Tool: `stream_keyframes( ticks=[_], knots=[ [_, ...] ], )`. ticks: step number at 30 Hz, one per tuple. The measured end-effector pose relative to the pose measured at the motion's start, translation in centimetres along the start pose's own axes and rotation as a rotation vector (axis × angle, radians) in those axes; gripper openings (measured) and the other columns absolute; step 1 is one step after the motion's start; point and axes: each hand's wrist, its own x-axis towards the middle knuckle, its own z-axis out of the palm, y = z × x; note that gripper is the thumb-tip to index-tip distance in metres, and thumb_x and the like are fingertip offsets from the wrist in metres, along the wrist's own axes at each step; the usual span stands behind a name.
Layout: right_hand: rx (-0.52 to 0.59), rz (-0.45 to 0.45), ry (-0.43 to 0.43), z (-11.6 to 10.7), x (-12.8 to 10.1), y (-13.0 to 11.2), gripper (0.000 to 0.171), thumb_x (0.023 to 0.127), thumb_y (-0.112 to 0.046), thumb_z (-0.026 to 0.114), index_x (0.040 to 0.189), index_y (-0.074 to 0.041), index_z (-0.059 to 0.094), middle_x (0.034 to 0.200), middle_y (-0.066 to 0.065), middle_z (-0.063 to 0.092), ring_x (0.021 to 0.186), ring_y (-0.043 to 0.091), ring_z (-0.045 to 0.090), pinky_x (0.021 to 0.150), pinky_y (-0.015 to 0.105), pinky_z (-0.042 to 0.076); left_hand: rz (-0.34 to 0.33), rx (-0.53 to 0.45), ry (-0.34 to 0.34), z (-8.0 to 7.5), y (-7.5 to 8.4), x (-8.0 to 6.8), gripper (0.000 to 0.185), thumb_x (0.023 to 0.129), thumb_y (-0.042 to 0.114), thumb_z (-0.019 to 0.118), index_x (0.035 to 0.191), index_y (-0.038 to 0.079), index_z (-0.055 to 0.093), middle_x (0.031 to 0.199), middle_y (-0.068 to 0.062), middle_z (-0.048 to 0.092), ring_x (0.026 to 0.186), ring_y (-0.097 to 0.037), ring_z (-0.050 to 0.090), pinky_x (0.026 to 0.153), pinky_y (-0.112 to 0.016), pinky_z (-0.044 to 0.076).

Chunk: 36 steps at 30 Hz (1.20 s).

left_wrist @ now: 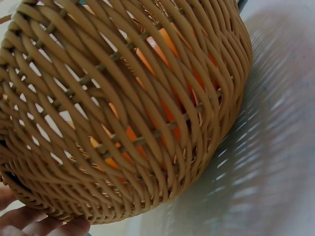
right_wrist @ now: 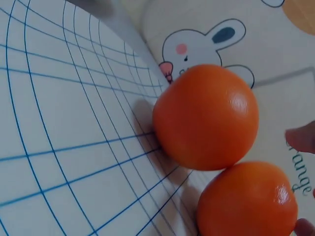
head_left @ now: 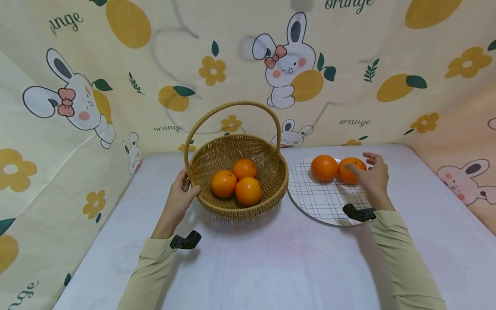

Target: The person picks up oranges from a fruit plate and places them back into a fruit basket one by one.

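Note:
A round wicker basket [head_left: 275, 189] with a tall arched handle [head_left: 244, 103] is tipped so its mouth faces the head camera. Three oranges [head_left: 223, 184] lie inside; through the weave they show as orange patches in the left wrist view. My left hand [head_left: 182, 189] grips the basket's left rim, thumb over the edge and fingers outside. On a round white plate with blue grid lines [head_left: 321, 202] sit two more oranges, side by side: a left one [head_left: 323, 168] and a right one [head_left: 354, 175]. My right hand [head_left: 373, 178] reaches around the right orange, thumb and fingers spread.
The plate and basket stand close together on a white-covered table [head_left: 248, 267]. Behind them rises a cream cloth backdrop [head_left: 232, 64] printed with rabbits and oranges, which also runs along the left and right sides.

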Motion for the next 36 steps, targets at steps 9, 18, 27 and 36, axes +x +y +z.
stream_keyframes(
  ticks=[9, 18, 27, 36],
  knots=[
    [-0.025, 0.024, -0.105, -0.2, 0.5, 1.2, 0.085, 0.086, -0.024, 0.072, 0.15, 0.0, 0.021, 0.145, 0.032, 0.023, 0.128, 0.046, 0.028, 0.107, 0.055, 0.029, -0.008, -0.004, -0.005, 0.0, -0.1, 0.0, 0.073, 0.086, -0.011, 0.05, 0.153, 0.003, 0.024, 0.157, -0.013, 0.021, 0.142, -0.028, 0.024, 0.104, -0.043, 0.035],
    [-0.055, 0.063, -0.072, -0.2, 0.7, 1.7, 0.085, 0.087, -0.03, 0.071, 0.15, -0.002, 0.021, 0.143, 0.031, 0.03, 0.124, 0.043, 0.032, 0.105, 0.052, 0.034, -0.007, -0.014, -0.008, -0.1, -0.1, 0.0, 0.074, 0.086, -0.01, 0.051, 0.153, 0.005, 0.025, 0.157, -0.012, 0.022, 0.141, -0.026, 0.025, 0.102, -0.043, 0.037],
    [-0.027, 0.036, -0.037, -0.6, 2.3, 3.7, 0.097, 0.078, -0.051, 0.076, 0.148, -0.007, 0.024, 0.143, 0.026, 0.032, 0.123, 0.04, 0.036, 0.101, 0.051, 0.038, -0.01, -0.01, -0.01, -0.2, -0.1, 0.0, 0.073, 0.086, -0.011, 0.05, 0.153, 0.006, 0.025, 0.156, -0.012, 0.022, 0.142, -0.026, 0.024, 0.104, -0.043, 0.036],
    [0.03, -0.034, -0.043, -1.3, -0.8, -1.6, 0.088, 0.083, -0.041, 0.075, 0.146, -0.007, 0.025, 0.145, 0.023, 0.03, 0.12, 0.036, 0.037, 0.095, 0.042, 0.043, -0.004, -0.008, -0.012, -0.1, -0.1, 0.0, 0.073, 0.086, -0.011, 0.05, 0.153, 0.005, 0.025, 0.157, -0.011, 0.022, 0.142, -0.026, 0.024, 0.103, -0.043, 0.036]
  ],
)
